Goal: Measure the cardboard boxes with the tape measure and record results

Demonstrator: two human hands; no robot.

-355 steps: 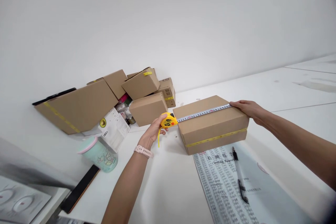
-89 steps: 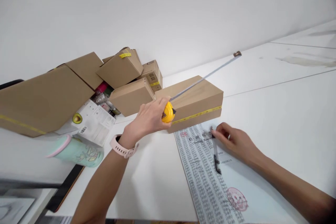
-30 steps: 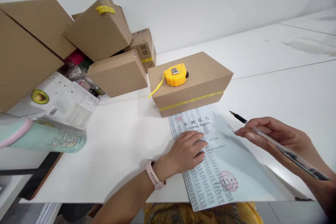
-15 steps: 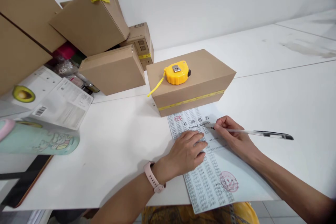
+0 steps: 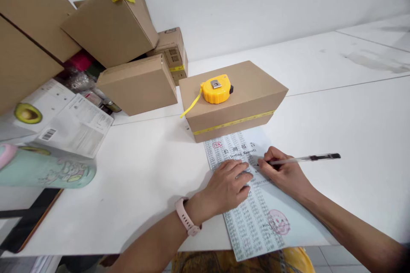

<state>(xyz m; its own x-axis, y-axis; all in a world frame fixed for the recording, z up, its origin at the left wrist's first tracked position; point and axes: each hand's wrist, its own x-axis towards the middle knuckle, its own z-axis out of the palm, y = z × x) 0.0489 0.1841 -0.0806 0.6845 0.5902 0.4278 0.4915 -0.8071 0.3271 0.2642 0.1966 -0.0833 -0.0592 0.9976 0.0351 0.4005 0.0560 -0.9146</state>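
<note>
A pale blue printed sheet (image 5: 243, 230), headed "Testing Report", lies on the white table, covered in columns of small handwritten-looking characters with a red round stamp low on its right. My left hand (image 5: 226, 185), a pink watch on its wrist, lies flat on the sheet with its fingers slightly spread. In my right hand (image 5: 285, 172) is a clear pen with a black cap end (image 5: 325, 157), its tip close to the paper just right of my left fingers. Beyond the sheet's top edge a cardboard box (image 5: 230, 111) carries a yellow tape measure (image 5: 216, 89).
Several cardboard boxes (image 5: 137, 87) are piled at the back left. Nearer on the left are a white avocado-printed package (image 5: 77, 123) and a mint green bottle (image 5: 73, 172) lying sideways. The table's front edge (image 5: 128, 252) runs below my wrists.
My right hand has shifted slightly left and down the sheet with the pen, whose back end now points higher and further left. My left hand has stayed in place.
</note>
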